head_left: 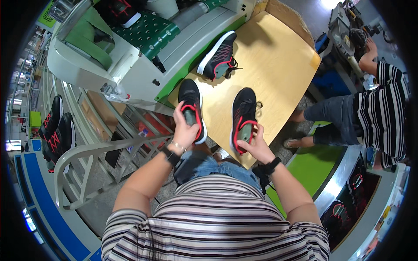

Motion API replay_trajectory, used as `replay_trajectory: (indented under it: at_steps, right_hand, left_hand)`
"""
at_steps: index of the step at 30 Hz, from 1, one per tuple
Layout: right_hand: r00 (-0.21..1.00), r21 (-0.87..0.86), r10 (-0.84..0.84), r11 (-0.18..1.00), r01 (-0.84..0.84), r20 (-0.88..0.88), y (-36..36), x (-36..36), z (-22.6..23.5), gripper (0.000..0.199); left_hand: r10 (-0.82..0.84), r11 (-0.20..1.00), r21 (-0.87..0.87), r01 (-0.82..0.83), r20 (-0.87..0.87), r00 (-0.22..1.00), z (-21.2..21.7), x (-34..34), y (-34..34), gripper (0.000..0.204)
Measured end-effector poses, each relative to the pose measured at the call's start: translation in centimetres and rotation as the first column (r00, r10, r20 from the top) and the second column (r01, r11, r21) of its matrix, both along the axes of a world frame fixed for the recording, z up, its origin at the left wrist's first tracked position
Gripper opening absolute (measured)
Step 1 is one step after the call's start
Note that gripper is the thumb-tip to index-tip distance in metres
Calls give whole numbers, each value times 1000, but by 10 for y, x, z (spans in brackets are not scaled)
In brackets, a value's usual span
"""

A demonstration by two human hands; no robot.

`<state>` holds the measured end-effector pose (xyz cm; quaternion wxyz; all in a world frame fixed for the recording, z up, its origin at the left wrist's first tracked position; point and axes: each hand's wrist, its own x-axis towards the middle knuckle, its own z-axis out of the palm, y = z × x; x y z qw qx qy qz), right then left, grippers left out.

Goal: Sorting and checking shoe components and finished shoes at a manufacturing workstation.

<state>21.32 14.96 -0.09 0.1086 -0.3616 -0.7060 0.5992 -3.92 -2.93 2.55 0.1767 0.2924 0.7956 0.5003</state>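
Observation:
Two black sneakers with red trim stand side by side on the near end of a wooden table (278,65). My left hand (185,130) grips the heel opening of the left sneaker (190,99), fingers around a grey-green insert inside it. My right hand (257,145) holds the heel of the right sneaker (244,114), fingers at its grey-green insert. A third black sneaker (219,55) lies on its side farther back on the table, touched by neither hand.
A white and green conveyor machine (143,48) runs along the table's left side, with a shoe on its belt. More black shoes (56,128) sit on a rack at far left. A seated person in a striped shirt (379,117) works at right. A metal rail (91,156) curves at lower left.

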Motion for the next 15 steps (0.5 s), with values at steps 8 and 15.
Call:
replay_trajectory:
  at_steps: [8,15]
  right_hand:
    - [995,499,102,861,-96,14,82,-43,17,36]
    - [978,-170,-93,983,61,-186,37,-22,81,13]
  left_hand:
    - [-176,980,-106,170,-58,983,-8,-9,18,95]
    - [-246,953,-178,243,5,969,6,-19,4,101]
